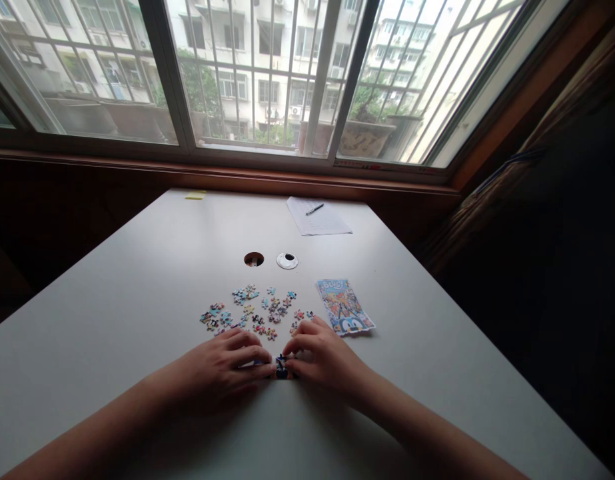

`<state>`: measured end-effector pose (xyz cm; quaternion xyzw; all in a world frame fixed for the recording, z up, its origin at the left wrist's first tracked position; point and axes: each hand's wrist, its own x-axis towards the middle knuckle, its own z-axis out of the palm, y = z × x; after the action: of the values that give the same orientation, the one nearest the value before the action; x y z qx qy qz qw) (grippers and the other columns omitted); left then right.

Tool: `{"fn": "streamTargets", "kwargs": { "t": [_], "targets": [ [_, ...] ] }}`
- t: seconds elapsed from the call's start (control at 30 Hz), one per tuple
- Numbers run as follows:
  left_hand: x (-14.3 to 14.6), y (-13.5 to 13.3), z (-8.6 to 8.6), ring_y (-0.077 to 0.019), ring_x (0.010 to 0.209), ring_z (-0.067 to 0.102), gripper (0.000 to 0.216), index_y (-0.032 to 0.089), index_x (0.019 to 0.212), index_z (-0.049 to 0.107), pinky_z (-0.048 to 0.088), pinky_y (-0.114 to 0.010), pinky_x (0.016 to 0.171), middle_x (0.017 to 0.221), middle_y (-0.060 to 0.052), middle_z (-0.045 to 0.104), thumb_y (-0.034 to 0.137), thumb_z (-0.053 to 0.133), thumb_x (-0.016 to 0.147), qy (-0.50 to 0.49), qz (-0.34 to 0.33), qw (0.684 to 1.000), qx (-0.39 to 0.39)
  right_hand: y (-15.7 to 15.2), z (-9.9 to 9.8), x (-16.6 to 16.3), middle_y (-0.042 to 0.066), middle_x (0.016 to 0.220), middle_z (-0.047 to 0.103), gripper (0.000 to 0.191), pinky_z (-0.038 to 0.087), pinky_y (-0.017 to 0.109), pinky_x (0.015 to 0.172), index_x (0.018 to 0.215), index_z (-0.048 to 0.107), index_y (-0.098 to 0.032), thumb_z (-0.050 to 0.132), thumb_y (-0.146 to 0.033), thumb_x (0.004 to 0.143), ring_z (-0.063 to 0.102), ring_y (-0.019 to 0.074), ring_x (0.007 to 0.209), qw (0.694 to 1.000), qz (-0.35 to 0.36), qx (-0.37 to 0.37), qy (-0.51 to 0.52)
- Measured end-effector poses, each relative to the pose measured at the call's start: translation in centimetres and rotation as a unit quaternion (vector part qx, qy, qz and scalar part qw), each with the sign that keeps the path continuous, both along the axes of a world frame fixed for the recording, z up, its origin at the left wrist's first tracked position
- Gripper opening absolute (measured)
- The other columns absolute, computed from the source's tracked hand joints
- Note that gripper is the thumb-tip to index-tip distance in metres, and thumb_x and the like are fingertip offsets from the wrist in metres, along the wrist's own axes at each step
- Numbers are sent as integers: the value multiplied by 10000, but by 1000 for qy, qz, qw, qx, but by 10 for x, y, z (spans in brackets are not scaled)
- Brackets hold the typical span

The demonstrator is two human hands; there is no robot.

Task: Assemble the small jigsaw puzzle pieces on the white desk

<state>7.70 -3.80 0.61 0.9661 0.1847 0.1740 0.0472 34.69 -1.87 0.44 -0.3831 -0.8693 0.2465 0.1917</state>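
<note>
Dark puzzle pieces (281, 367) lie pinched between left hand (222, 373) and right hand (323, 360) fingertip grips.

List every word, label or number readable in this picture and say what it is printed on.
"Bluey", partly legible, in pale letters at the top of the colourful printed picture sheet lying right of the loose puzzle pieces.
Sheet of paper with a pen near the window: lines of print, too small to read.
Yellow sticky note: no writing can be made out.
Puzzle pieces held between the left hand and right hand: no text readable.
</note>
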Motion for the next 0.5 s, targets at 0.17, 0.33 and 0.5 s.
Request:
{"fn": "streamTargets", "kwargs": {
  "t": [0.17, 0.33, 0.5],
  "targets": [
    [1, -1, 0, -237, 1071, 568, 406, 241, 1384, 534, 468, -374, 958, 1164, -88, 657, 227, 566, 980, 19, 8, 1000, 4, 0, 0, 0, 31, 926, 660, 111, 447, 366, 897, 916, 778, -283, 780, -232, 817, 557, 217, 940, 1000, 3, -2, 7],
    [2, -2, 1, -237, 1079, 558, 372, 240, 1362, 550, 456, -368, 957, 1168, -86, 653, 231, 551, 990, 31, 12, 999, 11, 0, 3, 0, 29, 904, 659, 129, 446, 360, 877, 894, 777, -268, 750, -167, 818, 560, 210, 909, 1000, 7, -3, 1],
    [3, -3, 2, -231, 1072, 561, 377, 235, 1348, 557, 456, -361, 965, 1158, -84, 648, 224, 581, 972, 18, 13, 1000, 3, 1, 1, 1, 29, 902, 658, 111, 447, 350, 866, 886, 771, -263, 732, -171, 836, 567, 204, 907, 1000, 9, 7, -2]
  ]
}}
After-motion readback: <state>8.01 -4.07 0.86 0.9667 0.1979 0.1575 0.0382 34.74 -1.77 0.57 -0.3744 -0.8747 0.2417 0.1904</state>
